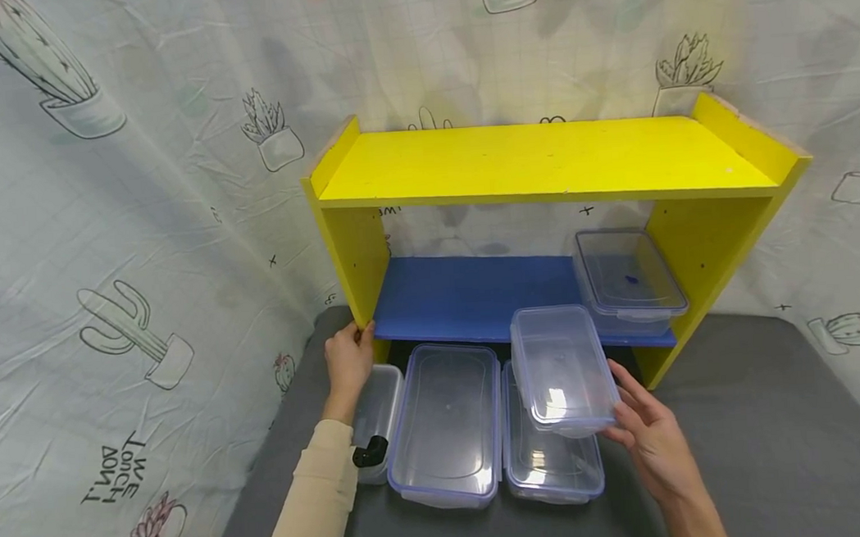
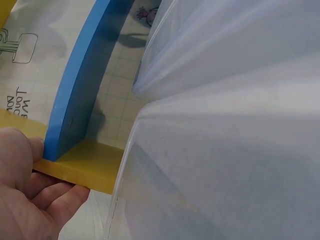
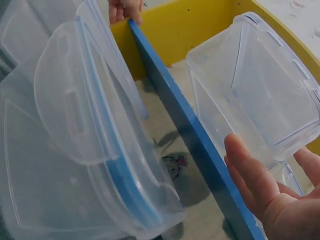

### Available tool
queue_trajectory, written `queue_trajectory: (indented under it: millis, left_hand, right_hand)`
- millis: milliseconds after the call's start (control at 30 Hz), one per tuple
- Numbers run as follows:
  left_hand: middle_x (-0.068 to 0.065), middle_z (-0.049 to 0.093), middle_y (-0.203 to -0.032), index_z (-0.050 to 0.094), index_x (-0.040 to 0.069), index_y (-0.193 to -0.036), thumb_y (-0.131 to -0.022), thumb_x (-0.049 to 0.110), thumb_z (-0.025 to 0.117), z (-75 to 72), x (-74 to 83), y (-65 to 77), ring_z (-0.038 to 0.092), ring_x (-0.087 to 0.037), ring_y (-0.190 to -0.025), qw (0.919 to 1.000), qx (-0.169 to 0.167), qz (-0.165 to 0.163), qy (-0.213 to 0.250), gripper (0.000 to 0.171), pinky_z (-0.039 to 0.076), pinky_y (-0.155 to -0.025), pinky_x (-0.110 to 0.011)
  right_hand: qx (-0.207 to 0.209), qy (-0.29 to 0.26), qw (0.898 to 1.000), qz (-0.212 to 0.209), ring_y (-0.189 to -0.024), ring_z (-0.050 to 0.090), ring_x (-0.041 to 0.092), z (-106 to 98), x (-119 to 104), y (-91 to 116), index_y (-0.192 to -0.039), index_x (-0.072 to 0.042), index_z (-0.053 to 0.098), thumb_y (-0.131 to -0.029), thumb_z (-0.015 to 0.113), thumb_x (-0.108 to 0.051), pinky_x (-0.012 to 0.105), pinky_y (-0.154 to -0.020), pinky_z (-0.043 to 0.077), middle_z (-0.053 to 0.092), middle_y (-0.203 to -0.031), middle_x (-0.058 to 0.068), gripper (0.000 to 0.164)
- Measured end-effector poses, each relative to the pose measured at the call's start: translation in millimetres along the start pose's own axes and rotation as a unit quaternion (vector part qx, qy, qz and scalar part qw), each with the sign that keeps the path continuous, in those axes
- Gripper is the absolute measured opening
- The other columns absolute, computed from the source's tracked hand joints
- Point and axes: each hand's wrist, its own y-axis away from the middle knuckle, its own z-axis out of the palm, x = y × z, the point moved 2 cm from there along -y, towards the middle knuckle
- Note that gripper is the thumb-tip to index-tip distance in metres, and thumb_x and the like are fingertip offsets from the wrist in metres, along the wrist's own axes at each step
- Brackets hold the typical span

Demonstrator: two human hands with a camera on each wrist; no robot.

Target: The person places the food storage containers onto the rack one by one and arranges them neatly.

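Observation:
My left hand (image 1: 350, 360) grips the front edge of the yellow shelf unit's left side panel (image 1: 352, 265), right where the blue shelf board (image 1: 476, 294) meets it. In the left wrist view the thumb lies on one face of the yellow panel (image 2: 95, 165) and the fingers curl round the other. My right hand (image 1: 658, 439) holds a lidded clear plastic food container (image 1: 562, 367) by its right side, in front of the blue board. The right wrist view shows that container (image 3: 270, 85) with the fingers (image 3: 255, 175) against it.
Another lidded container (image 1: 626, 277) stands on the blue board's right end. Below stand a large container (image 1: 447, 423), a smaller one (image 1: 553, 466) partly under the held one, and a narrow one (image 1: 375, 403) behind my left forearm. The yellow top board (image 1: 527, 160) spans above; grey cloth (image 1: 780, 428) covers the surface.

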Motion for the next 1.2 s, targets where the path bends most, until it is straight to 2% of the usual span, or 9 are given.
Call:
queue_trajectory:
  millis: [267, 500, 633, 833, 1200]
  left_hand:
    - [-0.009, 0.054, -0.057, 0.063, 0.004, -0.073, -0.096, 0.026, 0.062, -1.3, 0.7, 0.9, 0.045, -0.021, -0.049, 1.0, 0.0, -0.003, -0.004, 0.031, 0.033, -0.049, -0.03]
    - [-0.009, 0.053, -0.056, 0.064, 0.004, -0.074, -0.096, 0.026, 0.062, -1.7, 0.7, 1.3, 0.044, -0.021, -0.048, 1.0, -0.001, -0.002, -0.004, 0.031, 0.032, -0.048, -0.03]
    - [-0.008, 0.052, -0.056, 0.064, 0.004, -0.075, -0.096, 0.026, 0.063, -3.1, 1.9, 1.2, 0.044, -0.02, -0.048, 1.0, -0.002, -0.004, -0.001, 0.031, 0.032, -0.048, -0.03]
    - [-0.008, 0.051, -0.055, 0.064, 0.003, -0.075, -0.096, 0.025, 0.063, -4.2, 2.5, 1.3, 0.043, -0.02, -0.048, 1.0, -0.002, -0.005, 0.0, 0.03, 0.032, -0.047, -0.03]
    - [-0.008, 0.049, -0.053, 0.063, 0.003, -0.073, -0.096, 0.025, 0.062, -6.0, 2.1, 2.6, 0.041, -0.019, -0.046, 1.0, -0.006, 0.003, 0.002, 0.032, 0.031, -0.046, -0.029]
  right_hand:
    - [0.033, 0.003, 0.999, 0.019, -0.099, 0.066, 0.008, 8.0, -5.4, -6.8, -0.151, -0.007, 0.031, -0.103, 0.04, -0.001, 0.03, -0.077, 0.057, 0.067, -0.117, -0.005, 0.05]
    - [0.041, -0.006, 0.999, 0.036, -0.102, 0.065, 0.007, 12.7, -8.1, -15.1, -0.151, -0.008, 0.033, -0.104, 0.039, -0.006, 0.031, -0.079, 0.057, 0.057, -0.129, -0.008, 0.047]
    - [0.052, -0.016, 0.997, 0.053, -0.1, 0.066, 0.007, 14.3, -8.9, -19.2, -0.151, -0.011, 0.034, -0.104, 0.04, -0.009, 0.03, -0.079, 0.057, 0.06, -0.125, -0.008, 0.047]
    - [0.044, -0.053, 0.996, 0.06, -0.104, 0.066, 0.007, 17.0, -10.3, -25.2, -0.152, -0.012, 0.032, -0.105, 0.039, -0.011, 0.031, -0.079, 0.057, 0.064, -0.124, -0.01, 0.048]
    - [0.065, -0.059, 0.993, 0.081, -0.102, 0.066, 0.005, 19.1, -8.1, -32.3, -0.152, -0.016, 0.033, -0.104, 0.044, -0.016, 0.029, -0.078, 0.057, 0.066, -0.118, -0.012, 0.049]
